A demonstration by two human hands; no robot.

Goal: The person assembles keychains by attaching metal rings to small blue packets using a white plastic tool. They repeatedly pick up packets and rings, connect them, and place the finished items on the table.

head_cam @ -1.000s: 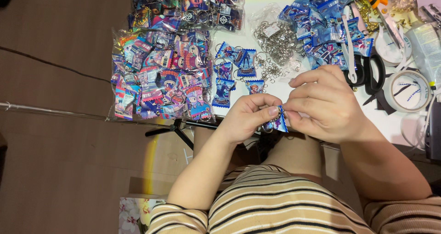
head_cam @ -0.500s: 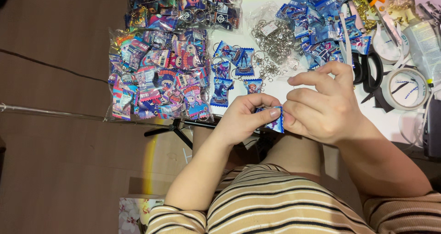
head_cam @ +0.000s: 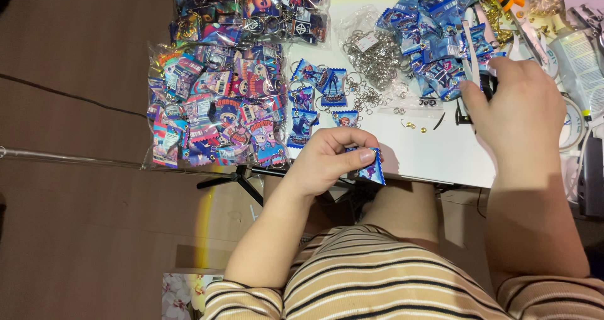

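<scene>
Charm: a small blue printed charm [head_cam: 371, 169] sits at the near edge of the tabletop [head_cam: 434, 150], pinched in my fingers.
Left hand: my left hand [head_cam: 330, 160] is clenched around that charm.
Right hand: my right hand [head_cam: 519, 109] lies farther back on the tabletop, fingers curled over a black tool [head_cam: 487, 84]; whether it grips it I cannot tell.
Beyond the charm: loose metal rings [head_cam: 377, 62], and a heap of blue charms [head_cam: 440, 37].
Left of the charm: bagged colourful charms [head_cam: 217, 106].

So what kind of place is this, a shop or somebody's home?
Probably a home craft desk where small charms get assembled and packed, though I can't be sure. A white table holds a heap of metal key rings, clear bags of colourful charms, and the left hand pinches a blue packet.
</scene>
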